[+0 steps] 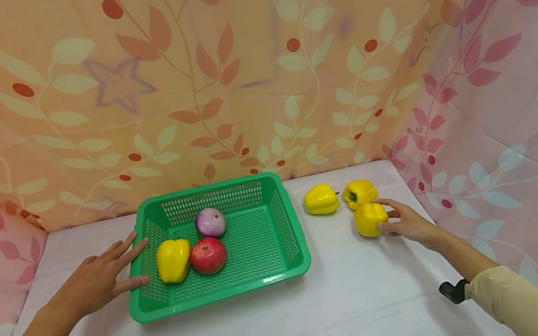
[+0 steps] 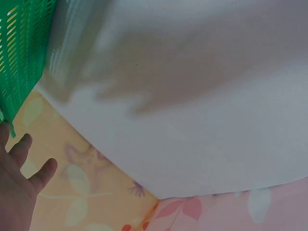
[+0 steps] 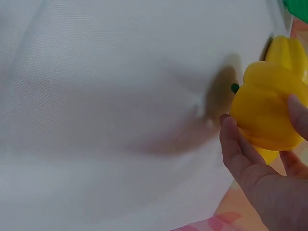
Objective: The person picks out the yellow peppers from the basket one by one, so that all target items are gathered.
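My right hand [image 1: 408,223] holds a yellow bell pepper [image 1: 370,220] between thumb and fingers. In the right wrist view this pepper [image 3: 269,108] shows a green stem end, with the fingertips against its sides. Two more yellow bell peppers lie close by: one pepper [image 1: 362,191] just behind it, another pepper [image 1: 321,199] to the left. My left hand [image 1: 100,275], fingers spread and fairly straight, is at the left rim of a green plastic basket [image 1: 230,294]. Inside the basket are a yellow bell pepper [image 1: 174,261], a red pomegranate-like fruit [image 1: 208,255] and a purple-white round vegetable [image 1: 210,222].
A white cloth covers the table [image 1: 291,325]. Behind it hangs an orange curtain [image 1: 246,79] with leaf patterns, and a pink patterned curtain [image 1: 520,155] borders the right side. The basket occupies the left-middle of the table.
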`<state>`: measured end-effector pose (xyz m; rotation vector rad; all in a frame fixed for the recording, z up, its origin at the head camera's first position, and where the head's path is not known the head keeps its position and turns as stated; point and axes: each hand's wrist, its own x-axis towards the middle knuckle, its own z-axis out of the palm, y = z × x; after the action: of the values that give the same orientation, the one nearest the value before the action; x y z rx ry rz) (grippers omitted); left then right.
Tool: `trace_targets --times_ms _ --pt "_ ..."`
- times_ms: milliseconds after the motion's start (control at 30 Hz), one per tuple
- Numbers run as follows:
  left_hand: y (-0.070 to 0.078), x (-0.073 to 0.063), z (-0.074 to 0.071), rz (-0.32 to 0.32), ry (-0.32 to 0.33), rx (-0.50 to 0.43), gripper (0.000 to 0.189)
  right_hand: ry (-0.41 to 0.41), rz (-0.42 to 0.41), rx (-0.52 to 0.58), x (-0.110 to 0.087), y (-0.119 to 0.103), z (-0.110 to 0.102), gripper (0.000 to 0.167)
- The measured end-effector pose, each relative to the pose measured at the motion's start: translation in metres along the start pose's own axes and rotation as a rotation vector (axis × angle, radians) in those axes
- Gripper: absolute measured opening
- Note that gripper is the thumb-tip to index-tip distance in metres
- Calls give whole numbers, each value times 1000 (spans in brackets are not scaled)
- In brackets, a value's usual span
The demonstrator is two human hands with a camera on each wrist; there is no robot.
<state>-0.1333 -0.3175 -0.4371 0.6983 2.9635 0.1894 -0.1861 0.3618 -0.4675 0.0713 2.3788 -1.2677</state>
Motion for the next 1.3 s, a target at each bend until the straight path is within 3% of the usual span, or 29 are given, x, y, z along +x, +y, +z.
trace_targets --times_ms 433,833,1033,1300 --pt "0 0 -1 4 7 8 86 26 42 -6 5 6 6 78" --pt "0 -1 0 4 18 5 85 -26 84 -76 5 -4 0 86" --pt "-1 -1 1 8 21 4 85 -27 78 -150 -1 -30 -11 88" --pt "-1 -1 2 7 17 2 85 30 -22 -197 -2 -82 -9 89"
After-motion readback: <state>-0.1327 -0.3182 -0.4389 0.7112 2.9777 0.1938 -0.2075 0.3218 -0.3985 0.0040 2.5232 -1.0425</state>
